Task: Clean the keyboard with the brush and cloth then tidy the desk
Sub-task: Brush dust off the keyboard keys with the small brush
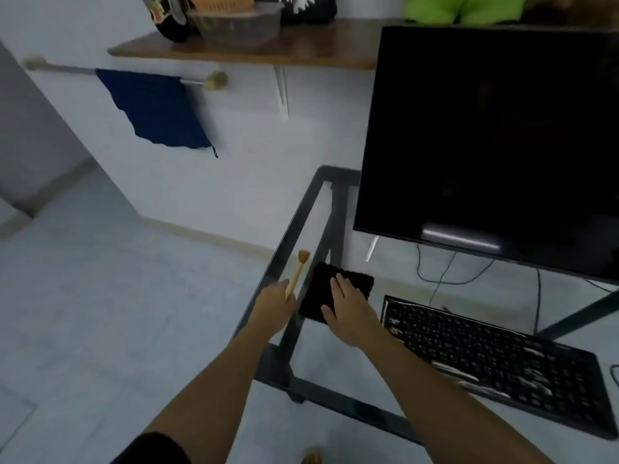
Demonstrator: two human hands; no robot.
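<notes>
A black keyboard (495, 363) lies on the glass desk (301, 212) in front of the monitor. At the desk's left end sits a folded black cloth (321, 289). My right hand (348, 309) rests flat on the cloth, fingers spread. My left hand (273, 304) is at the desk's left edge, closed around the handle of a small wooden brush (298, 271) whose tan bristles point up and away from me.
A large dark monitor (485, 145) stands at the back of the desk, cables (445, 272) trailing below it. A blue towel (154, 108) hangs on a wall rail. A wooden shelf (251, 51) with containers is above. Light floor lies to the left.
</notes>
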